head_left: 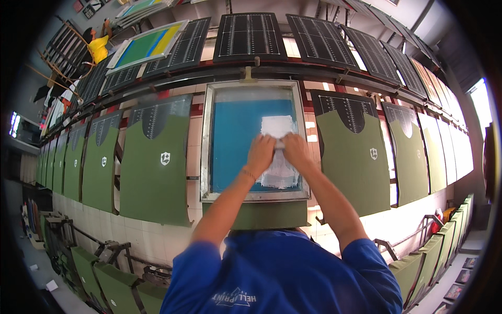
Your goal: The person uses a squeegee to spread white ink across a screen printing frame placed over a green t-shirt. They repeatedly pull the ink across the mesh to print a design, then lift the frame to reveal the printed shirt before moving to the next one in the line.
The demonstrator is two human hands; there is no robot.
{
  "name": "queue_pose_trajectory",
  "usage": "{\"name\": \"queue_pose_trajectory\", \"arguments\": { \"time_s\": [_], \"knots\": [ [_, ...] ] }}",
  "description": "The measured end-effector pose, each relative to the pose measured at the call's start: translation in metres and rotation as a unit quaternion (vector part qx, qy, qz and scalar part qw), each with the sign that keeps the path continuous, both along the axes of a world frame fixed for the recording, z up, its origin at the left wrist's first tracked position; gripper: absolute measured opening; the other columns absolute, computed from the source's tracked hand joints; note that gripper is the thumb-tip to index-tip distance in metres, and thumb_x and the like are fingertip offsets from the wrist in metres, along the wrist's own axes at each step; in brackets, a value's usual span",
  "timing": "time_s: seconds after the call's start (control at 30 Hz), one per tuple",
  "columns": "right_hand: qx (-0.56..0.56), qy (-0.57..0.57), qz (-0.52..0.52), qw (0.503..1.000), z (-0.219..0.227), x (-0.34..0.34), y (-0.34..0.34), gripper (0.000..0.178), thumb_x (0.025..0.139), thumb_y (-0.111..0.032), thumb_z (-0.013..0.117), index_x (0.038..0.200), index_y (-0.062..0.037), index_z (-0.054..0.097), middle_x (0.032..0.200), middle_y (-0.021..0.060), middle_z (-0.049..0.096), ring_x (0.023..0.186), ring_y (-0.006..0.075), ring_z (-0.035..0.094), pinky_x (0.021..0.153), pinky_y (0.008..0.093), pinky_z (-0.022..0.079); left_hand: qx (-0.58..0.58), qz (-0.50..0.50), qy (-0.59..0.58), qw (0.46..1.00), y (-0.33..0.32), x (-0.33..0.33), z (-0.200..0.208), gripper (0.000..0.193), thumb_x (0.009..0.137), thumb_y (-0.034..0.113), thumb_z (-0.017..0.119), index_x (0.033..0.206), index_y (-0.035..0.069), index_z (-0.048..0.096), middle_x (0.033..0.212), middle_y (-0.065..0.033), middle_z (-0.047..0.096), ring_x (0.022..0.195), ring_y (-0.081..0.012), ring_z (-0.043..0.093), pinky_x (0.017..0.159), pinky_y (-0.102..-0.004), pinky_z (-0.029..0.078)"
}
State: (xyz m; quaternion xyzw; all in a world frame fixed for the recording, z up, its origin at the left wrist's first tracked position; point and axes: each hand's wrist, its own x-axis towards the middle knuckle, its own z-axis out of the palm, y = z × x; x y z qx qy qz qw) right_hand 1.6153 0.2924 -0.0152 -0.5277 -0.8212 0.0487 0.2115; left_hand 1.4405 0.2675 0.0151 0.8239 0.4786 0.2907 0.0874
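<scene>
In front of me lies a screen printing frame (206,141) with a pale metal rim and blue mesh (232,141). Under it, green fabric (256,215) shows past the near edge. White ink (277,124) covers part of the mesh, right of its middle. My left hand (261,153) and my right hand (296,149) grip a squeegee (279,143) side by side, fingers wrapped round it. Only a short pale part of the squeegee shows between them; its blade is hidden. Ink lies both beyond and nearer than the hands.
Green shirt pieces on black boards flank the frame, one left (157,183) and one right (355,167), bearing small white emblems. Beyond a rail stand black boards (250,36) and another screen (149,46). A person in yellow (98,48) is far left. More green pieces line the lower corners.
</scene>
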Motion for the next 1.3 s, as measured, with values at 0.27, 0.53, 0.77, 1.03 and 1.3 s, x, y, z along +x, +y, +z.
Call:
{"name": "queue_pose_trajectory", "arguments": {
  "time_s": [0.27, 0.53, 0.77, 1.03, 1.3],
  "knots": [
    [-0.102, 0.001, 0.024, 0.994, 0.049, -0.008, -0.058, 0.023, 0.072, 0.003, 0.063, 0.094, -0.0042, 0.067, 0.100, 0.0144, 0.064, 0.099, 0.0347, 0.061, 0.085, 0.0447, 0.051, 0.001, -0.044, -0.033, 0.998, -0.051, -0.008, 0.020, 0.024, 0.080, 0.001, 0.057, 0.104, 0.002, 0.059, 0.096, -0.0134, 0.057, 0.092, -0.0329, 0.055, 0.080, -0.0432, 0.045],
    [-0.066, 0.052, 0.016, 0.996, 0.011, -0.002, -0.127, 0.034, 0.066, 0.005, 0.064, 0.099, -0.0042, 0.067, 0.103, 0.0146, 0.065, 0.101, 0.0331, 0.061, 0.088, 0.0417, 0.050, -0.019, -0.039, -0.060, 0.997, -0.114, 0.001, -0.006, 0.033, 0.075, -0.006, 0.057, 0.108, -0.002, 0.058, 0.102, -0.0173, 0.057, 0.094, -0.0373, 0.054, 0.082, -0.0448, 0.045],
    [-0.089, -0.001, -0.003, 0.996, 0.044, -0.017, 0.008, 0.021, 0.071, 0.004, 0.064, 0.089, -0.0046, 0.070, 0.095, 0.0172, 0.066, 0.095, 0.0365, 0.064, 0.084, 0.0459, 0.051, -0.020, -0.016, -0.083, 0.996, 0.014, -0.003, 0.005, 0.022, 0.076, -0.005, 0.064, 0.097, 0.002, 0.061, 0.098, -0.0154, 0.059, 0.091, -0.0388, 0.054, 0.082, -0.0454, 0.044],
    [-0.084, 0.013, 0.028, 0.996, 0.046, -0.011, -0.128, 0.025, 0.073, 0.000, 0.061, 0.097, -0.0045, 0.066, 0.098, 0.0117, 0.063, 0.095, 0.0317, 0.062, 0.079, 0.0427, 0.053, -0.059, -0.024, -0.057, 0.996, -0.120, -0.006, 0.021, 0.033, 0.077, -0.003, 0.056, 0.109, -0.002, 0.060, 0.101, -0.0173, 0.056, 0.095, -0.0369, 0.054, 0.086, -0.0443, 0.046],
    [-0.067, 0.039, -0.004, 0.997, 0.013, -0.013, -0.111, 0.021, 0.072, 0.003, 0.061, 0.091, -0.0053, 0.067, 0.096, 0.0117, 0.063, 0.095, 0.0319, 0.062, 0.079, 0.0433, 0.054, -0.024, -0.028, -0.083, 0.996, -0.100, -0.003, -0.012, 0.042, 0.072, -0.009, 0.058, 0.115, -0.002, 0.058, 0.107, -0.0180, 0.056, 0.100, -0.0398, 0.052, 0.089, -0.0454, 0.044]
  ]
}}
